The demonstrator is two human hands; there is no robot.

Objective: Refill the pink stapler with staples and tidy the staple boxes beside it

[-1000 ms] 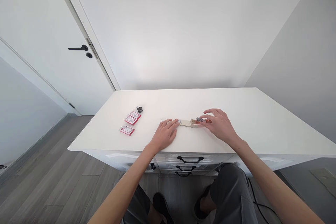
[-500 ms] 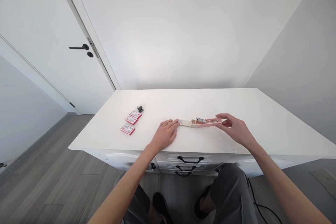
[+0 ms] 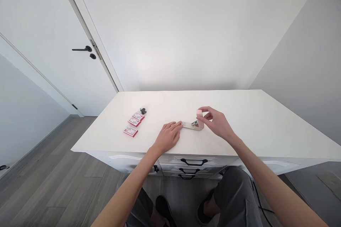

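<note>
The right hand [image 3: 217, 122] partly hides the stapler's pink arm [image 3: 200, 122], clamped between thumb and fingers; the metal piece [image 3: 194, 123] is hard to make out; the left hand [image 3: 167, 136] lies palm down, fingers slightly apart, touching the end of the stapler [image 3: 188, 126] on the white countertop [image 3: 239, 108]; the pink arm, flat earlier, now stands raised.

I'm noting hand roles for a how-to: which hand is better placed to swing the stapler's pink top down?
Probably the right hand: its thumb and fingers pinch the raised pink top. The left hand rests at the cream base's left end, away from the top, seemingly better placed to steady it.
</note>
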